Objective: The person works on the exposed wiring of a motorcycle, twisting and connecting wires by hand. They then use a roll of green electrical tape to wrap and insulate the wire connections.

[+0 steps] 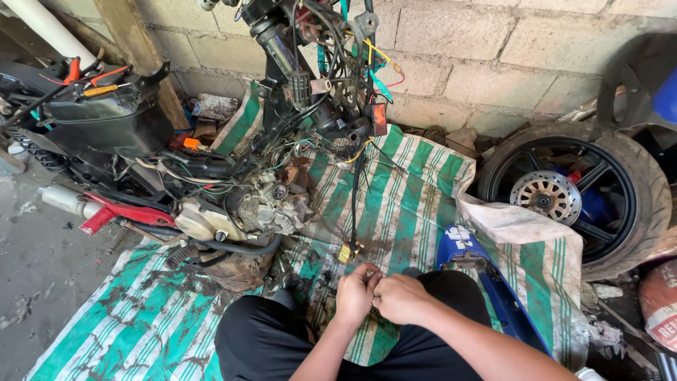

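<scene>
My left hand (355,293) and my right hand (399,297) meet at the fingertips over my lap, pinched together on something small that I cannot make out. A black wire bundle (354,204) hangs down from the stripped motorcycle frame (296,77) and ends in a yellow connector (346,252) just above my left hand. The bare engine (261,206) sits left of the wires. I sit cross-legged in black trousers on a green-and-white striped tarp (405,204).
A blue body panel (486,282) lies by my right knee. A wheel with tyre and brake disc (575,194) leans at the right. A black seat tub (109,116) and an exhaust pipe (67,201) lie at the left. A block wall stands behind.
</scene>
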